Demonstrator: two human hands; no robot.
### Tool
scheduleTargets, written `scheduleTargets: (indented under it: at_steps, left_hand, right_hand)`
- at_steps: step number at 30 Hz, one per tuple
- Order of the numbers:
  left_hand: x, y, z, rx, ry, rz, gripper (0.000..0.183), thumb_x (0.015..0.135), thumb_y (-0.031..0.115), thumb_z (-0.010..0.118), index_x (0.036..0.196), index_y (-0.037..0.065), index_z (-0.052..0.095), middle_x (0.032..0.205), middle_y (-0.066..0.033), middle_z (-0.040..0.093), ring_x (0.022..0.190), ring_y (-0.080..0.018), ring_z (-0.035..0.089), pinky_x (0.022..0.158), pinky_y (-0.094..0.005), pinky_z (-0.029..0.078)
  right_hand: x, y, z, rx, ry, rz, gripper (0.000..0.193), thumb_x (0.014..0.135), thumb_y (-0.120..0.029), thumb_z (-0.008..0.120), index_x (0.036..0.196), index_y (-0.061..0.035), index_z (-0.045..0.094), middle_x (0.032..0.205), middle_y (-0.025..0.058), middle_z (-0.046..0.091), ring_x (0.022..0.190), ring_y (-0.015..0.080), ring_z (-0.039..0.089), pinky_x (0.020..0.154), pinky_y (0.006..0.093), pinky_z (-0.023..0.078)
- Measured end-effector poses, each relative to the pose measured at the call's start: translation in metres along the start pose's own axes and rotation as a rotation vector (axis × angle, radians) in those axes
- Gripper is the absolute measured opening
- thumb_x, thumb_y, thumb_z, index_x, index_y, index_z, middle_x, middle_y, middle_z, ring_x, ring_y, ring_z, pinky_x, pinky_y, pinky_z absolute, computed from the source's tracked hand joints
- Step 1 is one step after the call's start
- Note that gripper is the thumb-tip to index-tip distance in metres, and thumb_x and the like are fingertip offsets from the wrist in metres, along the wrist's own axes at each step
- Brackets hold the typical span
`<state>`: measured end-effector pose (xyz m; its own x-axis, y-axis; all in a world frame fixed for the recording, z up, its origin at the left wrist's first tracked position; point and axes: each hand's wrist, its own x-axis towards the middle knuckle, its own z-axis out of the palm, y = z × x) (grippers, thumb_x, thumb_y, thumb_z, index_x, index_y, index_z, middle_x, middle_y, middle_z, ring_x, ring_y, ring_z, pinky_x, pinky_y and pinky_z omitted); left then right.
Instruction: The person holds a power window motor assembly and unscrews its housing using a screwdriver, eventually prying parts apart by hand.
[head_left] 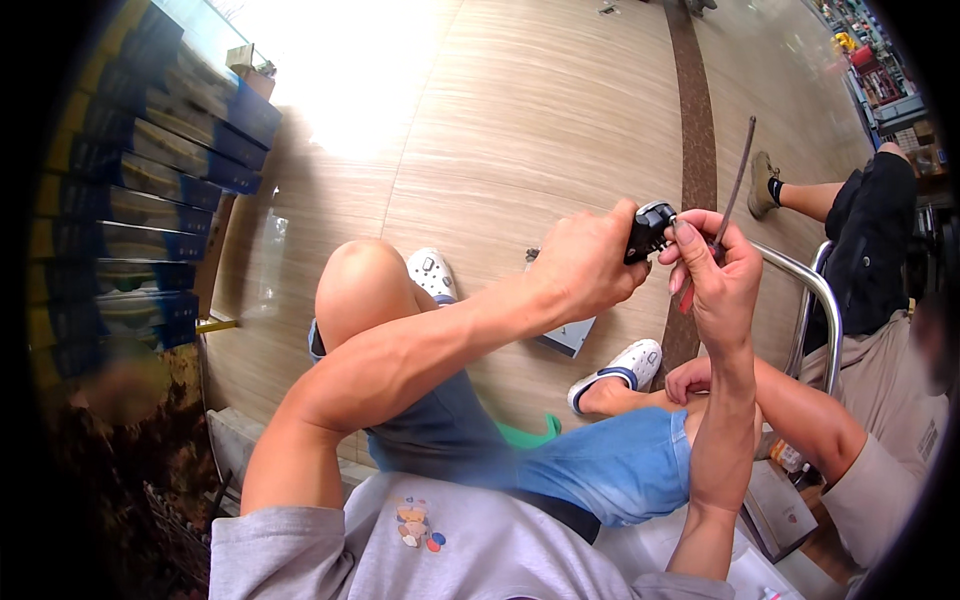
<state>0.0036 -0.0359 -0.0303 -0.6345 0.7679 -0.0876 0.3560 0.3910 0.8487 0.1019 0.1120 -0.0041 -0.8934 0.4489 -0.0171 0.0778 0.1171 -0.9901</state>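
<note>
Both my hands are raised together in front of me, right of centre. My left hand [598,258] is closed around a small black object [648,230] with a rounded end and a ridged side; its exact kind does not show. My right hand [722,265] touches that rounded end with thumb and fingertips, and a tiny pale part seems to sit between them. A screwdriver [740,180] also lies in my right hand, its long dark shaft pointing up past the fingers and its red handle showing below them.
A seated person in a beige shirt [880,490] is close on my right, with a hand [690,380] beside my right forearm. A curved metal chair rail [815,280] stands there too. Blue and yellow boxes [150,210] line the left. A grey-white box [570,335] lies on the floor below my hands.
</note>
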Motion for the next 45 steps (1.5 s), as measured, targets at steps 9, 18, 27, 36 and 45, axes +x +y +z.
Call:
scheduleTargets:
  at_steps: [9,18,27,36,45]
  left_hand:
    - [0.008,0.001,0.005,-0.003,0.045,0.054,0.032,0.08,0.015,0.067,0.1,-0.003,0.051,0.074,-0.025,0.066,0.073,-0.0454,0.066,0.068,-0.0536,0.052]
    - [0.012,0.002,0.012,0.083,0.049,0.048,0.036,0.081,0.02,0.07,0.105,-0.001,0.053,0.074,-0.0248,0.067,0.072,-0.0441,0.067,0.067,-0.0504,0.053]
    - [0.01,0.001,0.011,0.07,0.062,0.047,0.033,0.082,0.021,0.071,0.099,-0.001,0.054,0.074,-0.0251,0.067,0.073,-0.0437,0.067,0.065,-0.0496,0.053]
    - [0.008,0.002,0.007,0.133,0.002,0.029,0.031,0.08,0.015,0.068,0.098,-0.001,0.049,0.074,-0.0255,0.066,0.072,-0.0445,0.066,0.067,-0.0526,0.053]
    - [0.01,0.002,0.009,0.157,-0.008,0.044,0.03,0.079,0.013,0.066,0.099,-0.001,0.049,0.073,-0.025,0.066,0.072,-0.0451,0.066,0.067,-0.0542,0.052]
  right_hand:
    - [0.002,0.0,-0.002,0.039,0.061,-0.013,0.02,0.098,-0.015,0.065,0.106,0.0029,0.063,0.091,0.0103,0.07,0.065,0.0076,0.062,0.048,0.0189,0.045]
    - [-0.004,0.001,0.0,0.163,0.112,0.044,0.022,0.098,-0.018,0.064,0.108,0.0019,0.062,0.088,0.0119,0.07,0.052,0.0056,0.055,0.039,0.0187,0.037]
    - [-0.001,0.003,0.004,0.186,0.139,0.05,0.025,0.098,-0.018,0.065,0.109,0.0048,0.061,0.087,0.0141,0.069,0.062,0.0105,0.065,0.044,0.0189,0.044]
    - [-0.005,0.009,0.008,0.296,0.126,0.047,0.031,0.099,-0.015,0.061,0.121,0.004,0.051,0.085,0.0149,0.068,0.061,0.0135,0.066,0.04,0.0212,0.046]
    - [-0.002,0.01,0.005,0.465,0.132,0.179,0.029,0.1,-0.014,0.055,0.123,0.0029,0.048,0.086,0.0154,0.068,0.058,0.0146,0.065,0.038,0.0217,0.044]
